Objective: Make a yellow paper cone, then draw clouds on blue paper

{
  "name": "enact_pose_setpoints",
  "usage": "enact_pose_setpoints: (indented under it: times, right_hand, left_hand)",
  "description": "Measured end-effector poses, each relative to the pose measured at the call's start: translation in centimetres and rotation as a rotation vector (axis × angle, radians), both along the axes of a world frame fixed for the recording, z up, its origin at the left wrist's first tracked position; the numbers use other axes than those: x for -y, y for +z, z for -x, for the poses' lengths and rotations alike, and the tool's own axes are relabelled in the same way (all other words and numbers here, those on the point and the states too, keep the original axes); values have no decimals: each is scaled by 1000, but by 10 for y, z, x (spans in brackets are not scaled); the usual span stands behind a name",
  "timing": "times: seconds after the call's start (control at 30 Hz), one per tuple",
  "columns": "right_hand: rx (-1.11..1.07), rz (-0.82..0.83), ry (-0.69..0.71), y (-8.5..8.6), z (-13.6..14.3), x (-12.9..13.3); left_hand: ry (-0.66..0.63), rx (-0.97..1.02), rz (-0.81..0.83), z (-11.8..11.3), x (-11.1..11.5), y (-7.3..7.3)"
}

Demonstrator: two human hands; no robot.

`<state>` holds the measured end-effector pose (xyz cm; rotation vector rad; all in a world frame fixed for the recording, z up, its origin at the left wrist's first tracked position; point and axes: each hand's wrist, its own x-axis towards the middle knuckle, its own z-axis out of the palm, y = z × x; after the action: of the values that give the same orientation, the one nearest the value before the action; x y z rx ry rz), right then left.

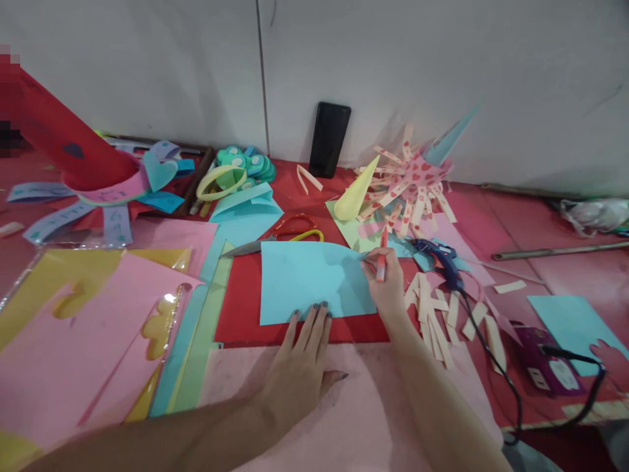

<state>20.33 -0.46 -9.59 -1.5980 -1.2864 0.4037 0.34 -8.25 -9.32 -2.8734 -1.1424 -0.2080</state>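
A light blue sheet of paper (314, 282) lies over red paper (238, 295) in the middle. My left hand (304, 354) rests on the sheet's lower edge, its fingers stretched out over the paper. At the sheet's right edge, my right hand (386, 282) is closed around an orange-red marker (382, 262), its fingertips touching the sheet's upper right part. Just behind the sheet are scissors with red and yellow handles (297, 229), partly covered by it. Loose cream paper strips (432, 314) lie right of my right hand.
A black phone (330, 139) leans on the wall. Paper cones, a yellow one (356, 193) and a red one (73, 141), stand behind and left. A blue glue gun (442, 259), its cord and a purple box (548, 360) are at right. Pink sheets (54, 354) lie left.
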Motion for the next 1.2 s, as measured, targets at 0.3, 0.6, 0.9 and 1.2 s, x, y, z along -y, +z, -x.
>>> enact_pose_setpoints:
  times: [0.3, 0.6, 0.9, 1.2]
  right_hand:
    - [61, -76, -180, 23, 7, 12]
    - [-782, -27, 275, 26, 18, 12]
    - [-1192, 179, 609, 33, 22, 27]
    - [-1404, 320, 724, 11, 19, 34]
  left_hand:
    - [14, 1, 79, 0, -2, 2]
    - [9, 32, 114, 1, -15, 3]
    - [12, 45, 107, 1, -15, -2]
    - [9, 34, 101, 0, -16, 0]
